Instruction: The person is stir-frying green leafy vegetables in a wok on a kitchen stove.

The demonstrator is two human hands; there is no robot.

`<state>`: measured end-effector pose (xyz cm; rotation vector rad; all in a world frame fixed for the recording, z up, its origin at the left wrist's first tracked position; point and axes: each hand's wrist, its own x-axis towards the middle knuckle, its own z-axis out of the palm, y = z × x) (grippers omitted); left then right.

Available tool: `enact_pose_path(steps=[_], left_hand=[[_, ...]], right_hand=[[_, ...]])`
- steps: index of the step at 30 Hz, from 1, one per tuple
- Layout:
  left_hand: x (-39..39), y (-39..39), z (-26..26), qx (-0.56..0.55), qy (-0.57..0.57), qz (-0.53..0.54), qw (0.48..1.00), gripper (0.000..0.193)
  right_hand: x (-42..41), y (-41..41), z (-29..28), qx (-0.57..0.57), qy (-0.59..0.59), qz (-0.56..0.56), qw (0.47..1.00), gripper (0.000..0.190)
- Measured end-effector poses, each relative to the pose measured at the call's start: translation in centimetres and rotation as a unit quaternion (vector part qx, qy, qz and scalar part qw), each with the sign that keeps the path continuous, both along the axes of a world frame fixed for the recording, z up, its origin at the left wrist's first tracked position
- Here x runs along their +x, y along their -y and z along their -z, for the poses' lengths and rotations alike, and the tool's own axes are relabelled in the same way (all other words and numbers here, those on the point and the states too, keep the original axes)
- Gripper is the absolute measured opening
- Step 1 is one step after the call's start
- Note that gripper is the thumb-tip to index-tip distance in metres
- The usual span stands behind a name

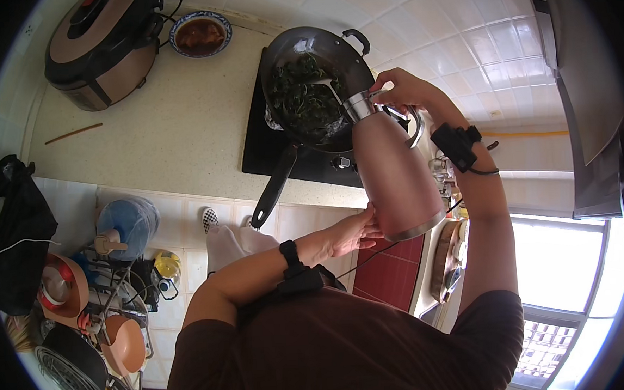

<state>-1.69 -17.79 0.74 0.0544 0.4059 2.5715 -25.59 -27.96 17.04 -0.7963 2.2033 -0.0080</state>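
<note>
A pink metal vacuum flask [395,174] is tilted over the wok [283,43], its steel mouth towards the cooked greens [307,97]. My right hand [404,88] holds it by the steel top and handle. Against the flask's lower side, near its base, my left hand [352,232] props it up with the fingers spread. A pale streak [333,90] runs from the mouth to the greens; I cannot tell whether it is water or a utensil. The wok rests on a black cooktop [259,139], its long handle [277,183] pointing towards me.
On the counter [180,112] are a multicooker [106,52], a patterned bowl of brown food [200,34] and a single chopstick [74,133]. A blue water bottle [128,226], an orange basin [123,345] and a black bag [15,232] are at lower left.
</note>
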Motion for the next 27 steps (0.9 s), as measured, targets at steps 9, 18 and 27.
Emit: enact_pose_path(steps=[9,18,27], left_hand=[[-0.3,-0.1,0.1,0.006,-0.002,0.003,1.000,0.073],[-0.2,0.1,-0.2,0.008,-0.002,0.006,1.000,0.073],[-0.3,0.4,-0.4,0.006,-0.014,0.008,1.000,0.073]], right_hand=[[1.1,0.8,-0.8,0.021,-0.018,0.006,1.000,0.023],[0.4,0.7,-0.5,0.024,-0.021,0.006,0.999,0.023],[-0.3,0.9,-0.3,0.048,-0.049,-0.016,0.998,0.024]])
